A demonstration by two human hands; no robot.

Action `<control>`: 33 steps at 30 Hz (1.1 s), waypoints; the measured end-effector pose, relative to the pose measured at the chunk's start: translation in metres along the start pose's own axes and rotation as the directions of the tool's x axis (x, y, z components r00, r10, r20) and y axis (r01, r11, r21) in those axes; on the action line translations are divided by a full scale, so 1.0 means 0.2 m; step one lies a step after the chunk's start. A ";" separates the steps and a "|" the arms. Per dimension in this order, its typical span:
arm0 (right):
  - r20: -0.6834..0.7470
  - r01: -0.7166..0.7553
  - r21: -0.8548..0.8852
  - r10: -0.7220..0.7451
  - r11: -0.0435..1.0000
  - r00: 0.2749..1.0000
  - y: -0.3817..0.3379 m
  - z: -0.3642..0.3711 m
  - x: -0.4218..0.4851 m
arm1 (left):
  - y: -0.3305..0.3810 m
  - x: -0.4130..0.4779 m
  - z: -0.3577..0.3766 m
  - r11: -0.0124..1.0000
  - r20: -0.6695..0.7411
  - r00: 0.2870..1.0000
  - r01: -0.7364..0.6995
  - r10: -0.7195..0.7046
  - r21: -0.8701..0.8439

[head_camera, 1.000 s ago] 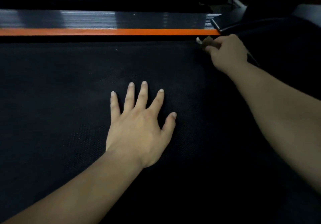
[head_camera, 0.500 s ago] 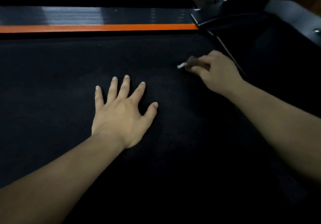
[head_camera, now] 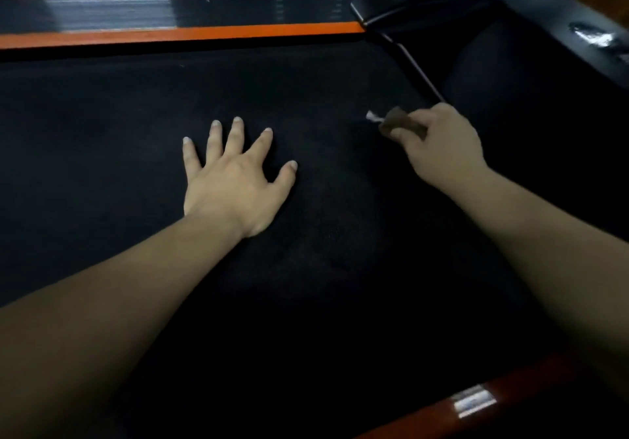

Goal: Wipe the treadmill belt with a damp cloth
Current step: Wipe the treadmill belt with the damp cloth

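The cloth [head_camera: 398,124], a small brown wad, is over the belt [head_camera: 306,285] near its far right corner, with the grip of our right hand [head_camera: 442,145] curled round it. Our left hand [head_camera: 238,183] lies flat mid-belt, fingers spread. We should press evenly, in overlapping strokes.

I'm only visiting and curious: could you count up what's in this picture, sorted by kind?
Belt: 1
Cloth: 1
Hands: 2, left hand and right hand
Orange strips: 2, far strip and near strip
Total: 6
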State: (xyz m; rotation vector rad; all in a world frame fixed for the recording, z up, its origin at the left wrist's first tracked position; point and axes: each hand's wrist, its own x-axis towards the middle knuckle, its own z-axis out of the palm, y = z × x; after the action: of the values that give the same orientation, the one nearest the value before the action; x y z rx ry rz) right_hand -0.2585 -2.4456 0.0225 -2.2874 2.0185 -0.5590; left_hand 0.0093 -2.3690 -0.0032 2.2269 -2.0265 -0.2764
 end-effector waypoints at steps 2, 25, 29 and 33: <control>-0.033 -0.046 0.023 0.047 0.999 0.998 -0.05 0.01 -0.09 | 0.00 0.00 0.00 1.000 -0.007 1.000 -0.006 0.006 -0.003; -0.025 0.114 0.020 -0.114 0.993 0.993 0.04 0.16 0.52 | 0.15 0.05 0.03 0.998 -0.036 0.998 0.052 -0.053 -0.019; -0.043 0.159 -0.114 -0.165 0.981 0.985 0.01 0.21 0.81 | 0.15 0.05 0.03 0.998 -0.037 0.998 0.054 -0.055 -0.016; -0.033 0.181 -0.191 -0.191 0.965 0.981 0.04 0.20 0.97 | 0.15 0.05 0.03 0.998 -0.039 0.998 0.054 -0.055 -0.014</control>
State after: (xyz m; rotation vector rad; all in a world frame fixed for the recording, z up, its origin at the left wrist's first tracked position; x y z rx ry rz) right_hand -0.2375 -2.6422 0.0294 -2.6187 1.9678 -0.4581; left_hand -0.0195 -2.3813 -0.0030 2.2644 -1.9416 -0.2484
